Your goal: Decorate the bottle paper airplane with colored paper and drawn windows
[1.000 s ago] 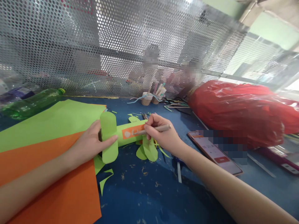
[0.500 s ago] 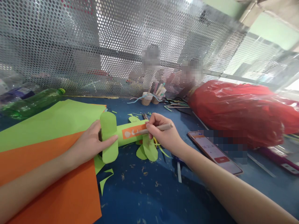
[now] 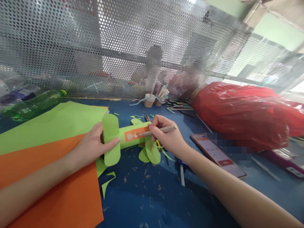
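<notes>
A green paper tube (image 3: 123, 144) with rounded paper flaps at its ends lies across the blue table. My left hand (image 3: 97, 142) grips its left end, thumb over the large flap (image 3: 111, 126) and fingers behind it. Along the tube runs an orange strip (image 3: 133, 132) bearing pale rounded marks. My right hand (image 3: 163, 129) pinches a light-coloured pen (image 3: 168, 129), its tip against the strip beside those marks. Green rounded paper pieces (image 3: 153, 152) stand out below the tube's right end. Part of a pair of scissors (image 3: 148, 118) shows behind the tube.
Green sheets (image 3: 71, 117) and an orange sheet (image 3: 78, 190) lie at left, with a green bottle (image 3: 35, 103) behind. Paper scraps (image 3: 108, 183) are scattered nearby. Cups of pens (image 3: 149, 100) stand at the back. At right are a phone (image 3: 218, 155) and a red plastic bag (image 3: 249, 114).
The pen and my right hand have shifted very slightly to the right. My left hand and the tube look almost the same.
</notes>
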The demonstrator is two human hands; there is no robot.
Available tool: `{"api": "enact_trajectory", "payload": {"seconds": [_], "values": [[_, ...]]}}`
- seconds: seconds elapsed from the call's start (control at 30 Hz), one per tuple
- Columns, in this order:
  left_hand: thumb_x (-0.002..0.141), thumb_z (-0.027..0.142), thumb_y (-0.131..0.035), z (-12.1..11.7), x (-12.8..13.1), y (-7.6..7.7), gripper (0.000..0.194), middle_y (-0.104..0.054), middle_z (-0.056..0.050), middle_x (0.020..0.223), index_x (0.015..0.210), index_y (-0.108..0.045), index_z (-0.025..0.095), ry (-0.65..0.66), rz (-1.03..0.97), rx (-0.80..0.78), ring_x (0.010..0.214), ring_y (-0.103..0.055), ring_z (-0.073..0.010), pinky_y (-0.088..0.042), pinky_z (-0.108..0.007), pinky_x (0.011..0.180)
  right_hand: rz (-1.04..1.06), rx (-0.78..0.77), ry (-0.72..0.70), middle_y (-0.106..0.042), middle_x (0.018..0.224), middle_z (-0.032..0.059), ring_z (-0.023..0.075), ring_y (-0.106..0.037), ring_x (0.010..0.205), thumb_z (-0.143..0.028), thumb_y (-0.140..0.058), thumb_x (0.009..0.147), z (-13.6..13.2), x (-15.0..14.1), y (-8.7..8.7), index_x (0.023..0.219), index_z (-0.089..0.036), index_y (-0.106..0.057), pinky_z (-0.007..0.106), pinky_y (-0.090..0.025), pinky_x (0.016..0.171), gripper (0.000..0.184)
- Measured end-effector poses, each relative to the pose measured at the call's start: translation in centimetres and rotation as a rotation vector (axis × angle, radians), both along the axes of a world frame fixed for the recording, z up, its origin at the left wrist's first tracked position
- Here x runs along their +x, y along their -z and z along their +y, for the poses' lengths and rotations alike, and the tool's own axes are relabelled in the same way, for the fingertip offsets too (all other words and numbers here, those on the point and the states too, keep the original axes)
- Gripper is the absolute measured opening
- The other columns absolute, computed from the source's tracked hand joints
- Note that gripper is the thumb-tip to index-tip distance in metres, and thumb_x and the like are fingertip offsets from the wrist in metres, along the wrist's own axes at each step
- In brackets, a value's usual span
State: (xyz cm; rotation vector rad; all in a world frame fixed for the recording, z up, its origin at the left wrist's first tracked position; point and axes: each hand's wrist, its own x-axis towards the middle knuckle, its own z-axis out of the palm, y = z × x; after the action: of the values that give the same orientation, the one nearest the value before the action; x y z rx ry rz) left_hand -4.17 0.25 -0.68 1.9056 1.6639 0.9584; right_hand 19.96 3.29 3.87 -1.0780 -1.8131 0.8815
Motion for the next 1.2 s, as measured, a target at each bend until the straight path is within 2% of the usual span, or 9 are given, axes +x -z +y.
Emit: {"api": "enact_trajectory", "payload": {"seconds": [0.17, 0.53, 0.77, 1.2], "values": [[0.079, 0.065, -0.056, -0.11, -0.01, -0.04, 0.062, -0.059, -0.008, 0.128, 0.128, -0.052, 0.028, -0.005, -0.014, -0.047, 0.117, -0.057, -0.0335, -0.045, -0.050, 0.101, 0.013, 0.007, 0.025, -0.049, 0.046, -0.0073, 0.0083, -0.040, 0.042, -0.018, -0.054, 0.075, 0.17, 0.06, 0.07, 0.063, -0.022, -0.042, 0.023, -0.029, 0.044, 0.017], [0.079, 0.066, -0.055, -0.03, -0.01, -0.01, 0.063, -0.059, -0.009, 0.130, 0.128, -0.053, 0.026, -0.002, -0.012, -0.034, 0.117, -0.057, -0.0338, -0.046, -0.051, 0.100, 0.024, 0.001, 0.007, -0.049, 0.047, -0.0073, 0.0079, -0.040, 0.042, -0.018, -0.054, 0.074, 0.07, -0.05, 0.11, 0.063, -0.022, -0.043, 0.022, -0.028, 0.043, 0.016], [0.077, 0.067, -0.056, -0.03, 0.06, -0.12, 0.067, -0.059, -0.008, 0.130, 0.130, -0.052, 0.026, 0.001, -0.017, -0.027, 0.119, -0.055, -0.0342, -0.044, -0.051, 0.102, 0.025, -0.007, -0.055, -0.052, 0.048, -0.0070, 0.0092, -0.047, 0.045, -0.016, -0.053, 0.073, 0.01, -0.03, 0.36, 0.064, -0.022, -0.044, 0.022, -0.034, 0.047, 0.014], [0.078, 0.067, -0.055, -0.04, 0.02, -0.08, 0.067, -0.058, -0.009, 0.131, 0.131, -0.051, 0.026, 0.011, -0.031, -0.040, 0.118, -0.056, -0.0347, -0.045, -0.052, 0.101, 0.039, 0.004, -0.007, -0.049, 0.046, -0.0077, 0.0079, -0.040, 0.042, -0.017, -0.054, 0.074, 0.01, -0.04, 0.13, 0.063, -0.022, -0.044, 0.022, -0.028, 0.043, 0.016]]}}
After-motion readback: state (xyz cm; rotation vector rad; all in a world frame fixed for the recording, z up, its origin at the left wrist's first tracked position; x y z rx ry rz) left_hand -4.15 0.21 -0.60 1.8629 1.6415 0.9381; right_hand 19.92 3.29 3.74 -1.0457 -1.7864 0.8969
